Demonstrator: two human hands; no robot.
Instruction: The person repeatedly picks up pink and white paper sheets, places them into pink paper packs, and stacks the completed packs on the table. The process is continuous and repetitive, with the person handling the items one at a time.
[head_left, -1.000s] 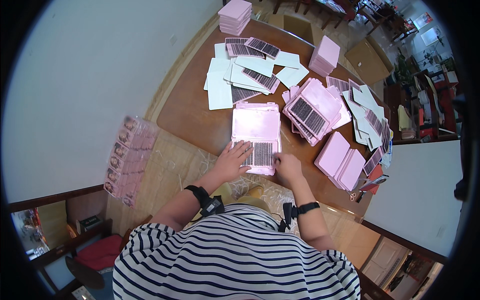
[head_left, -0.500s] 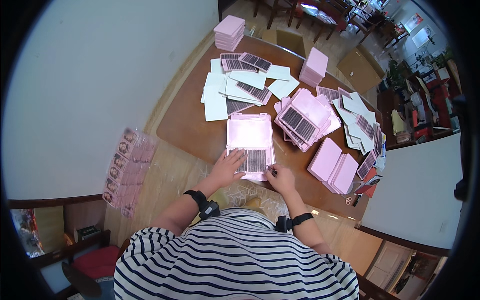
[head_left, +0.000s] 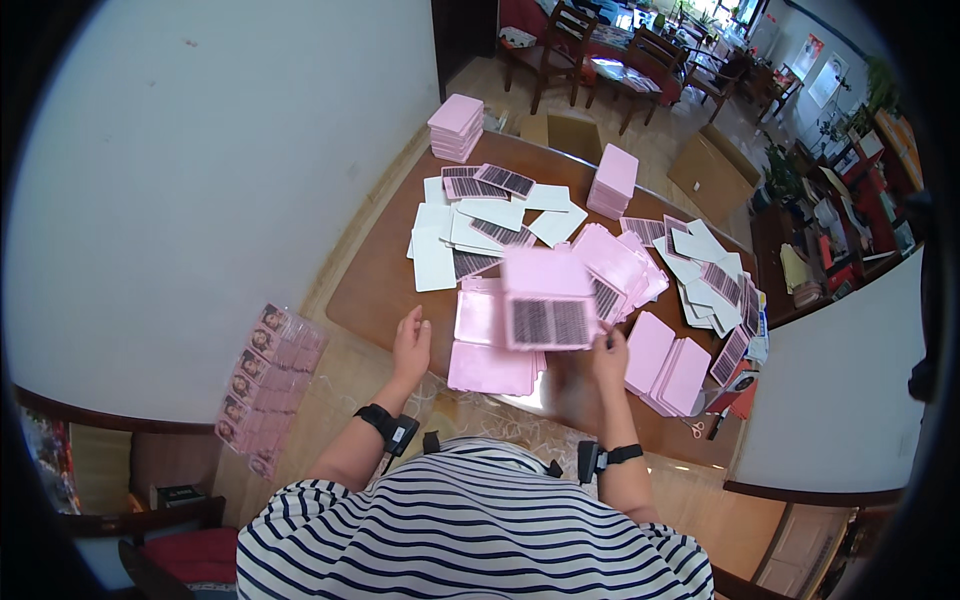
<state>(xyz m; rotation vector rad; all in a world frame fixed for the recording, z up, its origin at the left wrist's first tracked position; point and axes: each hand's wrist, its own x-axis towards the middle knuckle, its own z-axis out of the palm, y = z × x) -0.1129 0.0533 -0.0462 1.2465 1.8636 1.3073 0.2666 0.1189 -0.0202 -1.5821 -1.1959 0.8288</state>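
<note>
My right hand [head_left: 610,358] grips the lower right corner of an opened pink eyelash case [head_left: 548,275], lifted above the table and slightly blurred. A card of dark lash rows [head_left: 550,323] lies in its lower half. Something small and dark shows at those fingers, too small to name. Left of the case, my left hand [head_left: 411,345] hovers with fingers apart, holding nothing. Between the hands, open pink cases [head_left: 490,368] with bare insides lie stacked at the table's near edge. Behind the lifted case sits a pile of opened pink cases [head_left: 610,258], partly hidden.
White cards [head_left: 434,262] and lash cards lie scattered at left, with another heap of white cards [head_left: 700,240] at right. Closed pink cases stand in a far-left stack [head_left: 456,115] and a far-right stack [head_left: 613,175]. Scissors [head_left: 698,428] lie near the right edge.
My right hand has lifted the lash-filled case off the near stack, up and to the right. My left hand has come off it and moved left. The head view has shifted.
</note>
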